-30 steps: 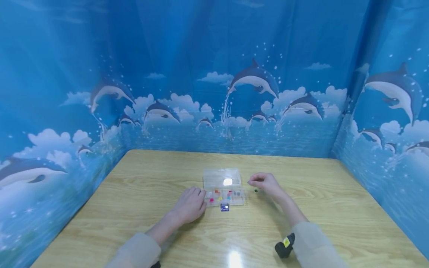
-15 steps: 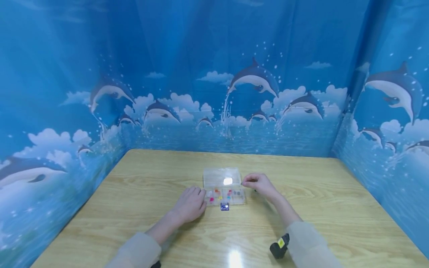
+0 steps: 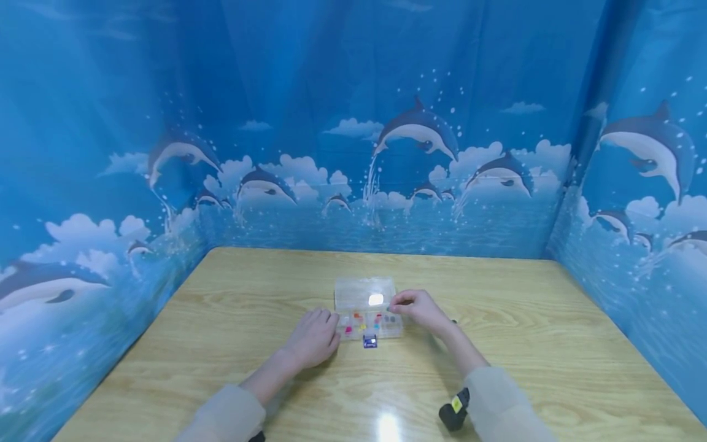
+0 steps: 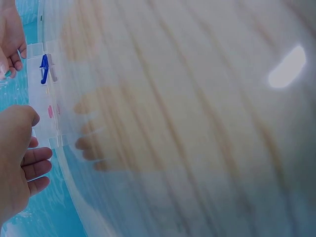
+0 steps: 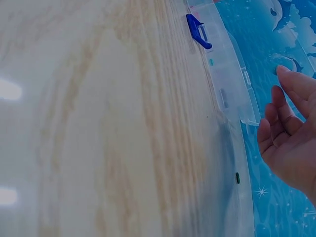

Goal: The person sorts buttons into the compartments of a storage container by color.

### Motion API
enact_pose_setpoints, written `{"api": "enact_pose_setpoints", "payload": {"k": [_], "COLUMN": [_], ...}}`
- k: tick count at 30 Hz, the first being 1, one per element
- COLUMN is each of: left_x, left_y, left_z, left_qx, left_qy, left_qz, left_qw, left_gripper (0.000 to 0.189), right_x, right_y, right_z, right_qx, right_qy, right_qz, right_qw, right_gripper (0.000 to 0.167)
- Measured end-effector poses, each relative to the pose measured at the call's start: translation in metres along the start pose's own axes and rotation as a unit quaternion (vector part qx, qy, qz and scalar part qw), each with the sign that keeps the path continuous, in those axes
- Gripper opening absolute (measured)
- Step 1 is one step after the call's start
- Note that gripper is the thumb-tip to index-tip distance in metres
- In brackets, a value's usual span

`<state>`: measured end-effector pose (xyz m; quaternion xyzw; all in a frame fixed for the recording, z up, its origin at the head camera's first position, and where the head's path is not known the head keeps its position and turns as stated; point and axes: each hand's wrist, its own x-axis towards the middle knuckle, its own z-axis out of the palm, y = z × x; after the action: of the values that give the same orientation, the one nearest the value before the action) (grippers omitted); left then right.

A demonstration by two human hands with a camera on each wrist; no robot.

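Observation:
A clear plastic compartment box (image 3: 397,331) lies with its lid (image 3: 353,293) open to the back and its blue latch (image 3: 370,341) at the front. Several small coloured pieces sit in its compartments. At the left end, my left hand (image 3: 312,339) rests against the box; in the left wrist view its thumb lies by the wall and its other fingers are loosely bent beside the corner. My right hand (image 3: 422,311) hovers over the box's back right corner. It pinches a tiny dark green piece (image 5: 277,69) between thumb and forefinger, mostly covered by the fingertips.
Another small green piece (image 5: 237,177) lies on the wooden table (image 3: 265,282), right of the box. Blue dolphin-print curtains (image 3: 309,215) close off the back and both sides. A black wrist device (image 3: 455,411) hangs under the right sleeve.
My right hand has moved left from beside the box to over its back right corner, with the tiny green piece in its pinch. The left hand and the box have stayed put.

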<state>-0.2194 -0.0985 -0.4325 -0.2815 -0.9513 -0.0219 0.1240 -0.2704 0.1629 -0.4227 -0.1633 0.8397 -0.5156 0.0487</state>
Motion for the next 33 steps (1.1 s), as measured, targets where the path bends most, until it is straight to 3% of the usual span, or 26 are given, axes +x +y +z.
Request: {"api": "enact_pose_setpoints", "payload": {"k": [13, 21, 33], "left_x": [0.001, 0.0, 0.0], "left_y": [0.0, 0.001, 0.0], "left_z": [0.0, -0.001, 0.0], "left_qx": [0.001, 0.004, -0.007], "left_qy": [-0.01, 0.005, 0.019], "left_qz": [-0.004, 0.005, 0.013], "left_qw": [0.9999, 1.0, 0.9997], "left_gripper": [0.025, 0.023, 0.018], "right_x": [0.004, 0.004, 0.003], "right_y": [0.001, -0.004, -0.006], "right_z": [0.011, 0.012, 0.014], "right_qx": [-0.007, -0.005, -0.007], "right_qy": [-0.028, -0.037, -0.047], "right_qz": [-0.002, 0.004, -0.029], "right_qw": [0.9996, 0.9993, 0.9984], "right_gripper": [0.007, 0.006, 0.01]}}
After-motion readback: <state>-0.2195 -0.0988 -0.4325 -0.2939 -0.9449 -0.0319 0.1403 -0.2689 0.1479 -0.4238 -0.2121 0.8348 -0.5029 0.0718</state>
